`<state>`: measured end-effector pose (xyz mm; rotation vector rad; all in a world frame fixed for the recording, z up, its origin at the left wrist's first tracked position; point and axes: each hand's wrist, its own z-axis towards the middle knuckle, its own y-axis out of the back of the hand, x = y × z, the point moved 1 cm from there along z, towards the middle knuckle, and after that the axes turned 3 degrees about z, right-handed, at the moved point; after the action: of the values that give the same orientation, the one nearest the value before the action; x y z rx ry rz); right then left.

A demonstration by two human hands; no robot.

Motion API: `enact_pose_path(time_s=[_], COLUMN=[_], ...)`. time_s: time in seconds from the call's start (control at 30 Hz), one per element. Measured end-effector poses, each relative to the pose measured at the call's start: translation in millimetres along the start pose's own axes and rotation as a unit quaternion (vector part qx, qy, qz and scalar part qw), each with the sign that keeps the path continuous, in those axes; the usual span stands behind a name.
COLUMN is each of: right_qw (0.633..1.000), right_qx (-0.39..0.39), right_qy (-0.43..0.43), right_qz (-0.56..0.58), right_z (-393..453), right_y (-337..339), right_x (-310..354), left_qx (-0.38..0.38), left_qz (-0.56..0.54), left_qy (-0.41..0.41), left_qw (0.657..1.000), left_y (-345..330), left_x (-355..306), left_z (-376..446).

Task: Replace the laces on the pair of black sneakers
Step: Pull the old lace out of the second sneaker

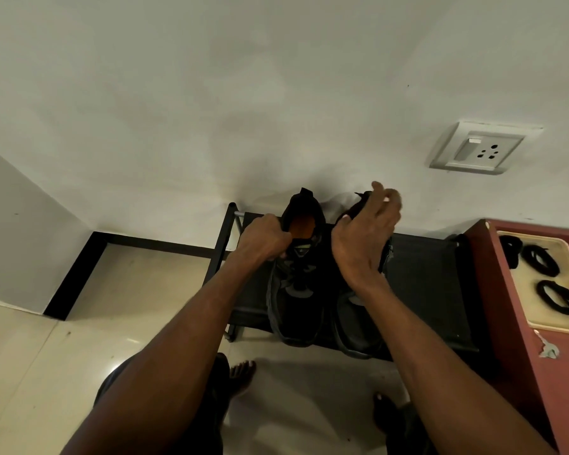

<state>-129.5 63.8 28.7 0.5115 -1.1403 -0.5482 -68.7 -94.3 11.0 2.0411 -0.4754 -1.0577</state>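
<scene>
The pair of black sneakers sits side by side on the top of a low black shoe rack (pixel 424 284) against the wall, toes toward the person and heels toward the wall. The left sneaker (pixel 298 284) lies near the rack's left edge, its orange insole showing through the open collar; the right sneaker (pixel 355 326) is just beside it, toward the middle of the rack.

The left hand (pixel 265 236) has its fingers curled over the collar of the left sneaker and grips it there. The right hand (pixel 365 231) covers the heel end of the right sneaker; its thumb presses the collar and its upper fingers are bent as if pinching the heel tab or tongue, though exactly what they pinch is too dark to tell.

On the red-brown cabinet (pixel 519 323) touching the rack's right edge, a cream tray (pixel 559 323) holds coiled black laces (pixel 541 259), well apart from the shoes.

Judging by this, the job is at its very start: the sneakers are only being picked up or steadied. Whether old laces are in the eyelets cannot be made out. The coils look unused, so unlacing, if needed, and rethreading both shoes all appear to remain.
</scene>
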Motion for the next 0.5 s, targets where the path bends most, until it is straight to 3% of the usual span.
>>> enact_pose_path(time_s=[0.1, 0.17, 0.3, 0.5], right_qw=[0.982, 0.970, 0.965, 0.942], right_qx=[0.188, 0.241, 0.261, 0.238], right_qy=[-0.005, -0.014, -0.025, -0.216], right_qz=[-0.010, -0.029, -0.013, 0.098], right_z=[-17, -27, -28, -21], right_y=[-7, -15, -19, -11], right_x=[-1, -4, -11, -25], left_qx=[-0.011, -0.039, -0.049, -0.072], left_qz=[0.015, 0.035, 0.042, -0.041], left_qy=[-0.006, -0.012, -0.023, 0.021], left_qw=[1.000, 0.999, 0.998, 0.996], left_y=[-4, -5, -10, -1], left_x=[-4, -4, -6, 4], left_z=[-3, -5, -11, -17])
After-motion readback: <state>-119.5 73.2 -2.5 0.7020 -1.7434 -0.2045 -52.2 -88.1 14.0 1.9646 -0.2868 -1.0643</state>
